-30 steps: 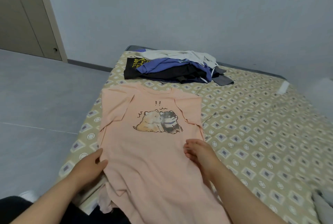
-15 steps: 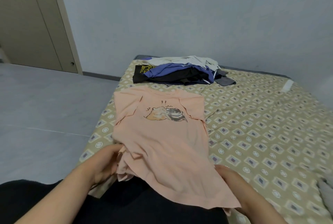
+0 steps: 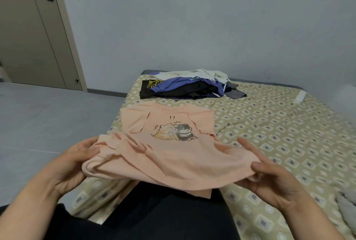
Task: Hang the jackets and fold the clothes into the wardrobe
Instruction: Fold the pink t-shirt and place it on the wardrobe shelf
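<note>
Fingers of the left grip go under the peach T-shirt, so only the thumb side shows. Some right grip fingers are tucked under it too. No way to count the garments in the far clothes pile. The grey cloth is cut off at the right edge, the door at left and top. The small white thing is too tiny to identify.
</note>
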`<state>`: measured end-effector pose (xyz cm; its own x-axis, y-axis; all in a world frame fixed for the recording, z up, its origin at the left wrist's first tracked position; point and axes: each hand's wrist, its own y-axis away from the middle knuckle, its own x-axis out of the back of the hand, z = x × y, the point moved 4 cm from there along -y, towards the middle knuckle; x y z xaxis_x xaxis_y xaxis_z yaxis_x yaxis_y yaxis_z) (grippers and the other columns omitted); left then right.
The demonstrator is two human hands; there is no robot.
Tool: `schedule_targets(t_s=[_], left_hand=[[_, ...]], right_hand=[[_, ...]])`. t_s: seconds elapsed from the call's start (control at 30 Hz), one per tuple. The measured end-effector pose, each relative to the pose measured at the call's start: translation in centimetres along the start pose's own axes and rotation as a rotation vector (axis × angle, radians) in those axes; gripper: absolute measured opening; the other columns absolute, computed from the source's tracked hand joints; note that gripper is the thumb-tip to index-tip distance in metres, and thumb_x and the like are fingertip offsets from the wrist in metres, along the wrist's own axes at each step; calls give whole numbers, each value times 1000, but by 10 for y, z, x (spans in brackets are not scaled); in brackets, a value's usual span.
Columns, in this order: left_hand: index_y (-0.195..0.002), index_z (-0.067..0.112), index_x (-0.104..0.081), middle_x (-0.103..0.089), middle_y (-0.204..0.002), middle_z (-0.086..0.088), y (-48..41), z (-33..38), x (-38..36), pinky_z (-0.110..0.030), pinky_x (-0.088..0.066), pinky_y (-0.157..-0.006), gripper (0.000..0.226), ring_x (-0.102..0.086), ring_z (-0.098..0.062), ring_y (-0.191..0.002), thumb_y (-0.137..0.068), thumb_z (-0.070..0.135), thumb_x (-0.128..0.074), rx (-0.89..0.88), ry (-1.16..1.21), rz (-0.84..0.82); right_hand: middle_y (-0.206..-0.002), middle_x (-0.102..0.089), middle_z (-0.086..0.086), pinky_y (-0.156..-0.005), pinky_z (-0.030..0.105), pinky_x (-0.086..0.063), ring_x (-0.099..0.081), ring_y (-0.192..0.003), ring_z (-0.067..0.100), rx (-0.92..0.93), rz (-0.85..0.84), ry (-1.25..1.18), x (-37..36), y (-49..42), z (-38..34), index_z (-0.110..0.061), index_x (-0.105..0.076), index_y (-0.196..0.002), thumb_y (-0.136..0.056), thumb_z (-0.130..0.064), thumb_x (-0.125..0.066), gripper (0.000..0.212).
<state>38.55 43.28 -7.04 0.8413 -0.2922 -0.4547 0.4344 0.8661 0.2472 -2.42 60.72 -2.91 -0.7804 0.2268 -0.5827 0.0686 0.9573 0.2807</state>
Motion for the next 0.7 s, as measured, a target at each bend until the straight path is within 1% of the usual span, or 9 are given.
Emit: schedule_targets(t_s=[0.03,0.1,0.17,0.23,0.33,0.43,0.5,0.6,0.7], left_hand=[[-129,-4,-54,-61,-127,-27,0,2,5,-38,-60,-76,61,-69,-32,-97,-73,6,-76,1,-31,8],[-120,-3,-59,-67,-115,-25,3,1,13,-35,-61,-68,88,-71,-31,-89,-42,16,-96,27,-195,50],[-110,-6,-63,-70,-105,-28,3,-3,20,-33,-58,-63,72,-68,-32,-82,-45,13,-89,63,-385,125],[-97,-10,-63,-70,-88,-27,3,-7,19,-29,-53,-55,45,-64,-26,-68,-58,6,-80,91,-492,176],[-77,-3,-62,-59,-60,-11,2,-15,23,-19,-41,-44,12,-50,-15,-49,-77,-8,-73,140,-688,229],[-72,10,-57,-49,-63,-6,5,-25,16,-25,-34,-53,16,-43,-15,-61,-67,7,-72,264,-927,111],[-73,10,-53,-49,-68,-8,4,-32,13,-31,-39,-60,23,-46,-19,-68,-54,5,-64,303,-914,113],[-76,6,-54,-53,-72,-9,1,-45,-2,-32,-46,-61,25,-52,-19,-68,-53,0,-62,318,-799,83],[-102,9,-61,-56,-87,-9,1,-58,-11,-28,-43,-53,50,-52,-18,-69,-54,10,-73,393,-849,-39]], right_hand=[[-97,-67,22,-71,51,-61,-66,-66,26,34,3,6,-1,-1,-7,-15,-69,-123,-33,6,-92,95],[-81,-61,14,-60,36,-61,-60,-56,16,97,63,-32,0,-9,-20,-10,-66,-119,-40,7,-88,84],[-76,-56,9,-48,22,-54,-51,-50,9,138,184,-93,7,-18,-29,-5,-61,-109,-53,6,-82,60],[-74,-53,8,-48,20,-52,-47,-53,10,162,317,-24,14,-25,-29,-6,-57,-105,-83,8,-56,26],[-81,-59,11,-64,31,-57,-53,-62,15,139,444,244,27,-31,-13,-6,-57,-117,-96,6,-42,29],[-100,-61,17,-74,39,-55,-59,-75,22,126,550,376,31,-35,4,-13,-51,-128,-97,4,-43,36],[-107,-61,19,-79,42,-57,-64,-75,22,103,568,394,27,-39,16,-18,-47,-129,-96,6,-44,41],[-97,-60,18,-72,33,-58,-60,-68,17,74,559,398,17,-43,32,-17,-50,-122,-93,11,-37,43],[-85,-57,16,-60,24,-54,-50,-63,14,77,558,414,11,-46,34,-4,-60,-112,-90,14,-35,38]])
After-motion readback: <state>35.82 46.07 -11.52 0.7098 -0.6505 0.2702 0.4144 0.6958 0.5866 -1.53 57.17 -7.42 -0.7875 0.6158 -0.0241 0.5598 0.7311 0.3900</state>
